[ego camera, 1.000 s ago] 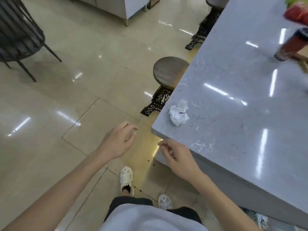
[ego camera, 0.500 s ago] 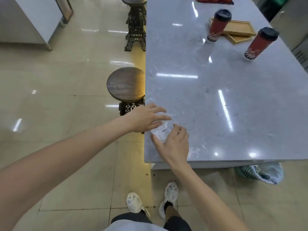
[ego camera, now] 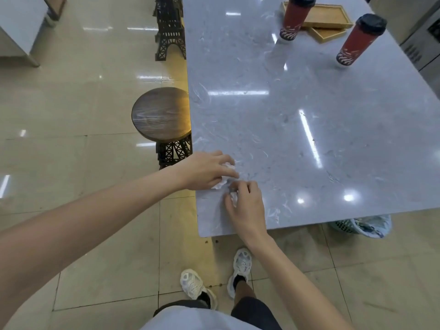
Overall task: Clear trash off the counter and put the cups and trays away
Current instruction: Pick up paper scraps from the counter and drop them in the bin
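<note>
A crumpled white tissue (ego camera: 226, 181) lies near the front left corner of the grey marble counter (ego camera: 297, 129). My left hand (ego camera: 204, 171) curls over its upper part and grips it. My right hand (ego camera: 245, 202) closes on a second bit of white tissue (ego camera: 234, 197) just below. Two red cups with black lids stand at the far end, one (ego camera: 295, 17) beside two stacked wooden trays (ego camera: 326, 19), the other (ego camera: 359, 40) further right.
A round wooden stool (ego camera: 162, 114) stands against the counter's left edge, another stool base (ego camera: 170, 27) farther back. A green bin with a plastic bag liner (ego camera: 362, 226) sits on the floor under the counter's near right edge. My feet stand on beige tiles.
Both hands went from hanging beside the counter corner to resting on the counter, and they closed on the tissue. The view swung to show the cups and trays.
</note>
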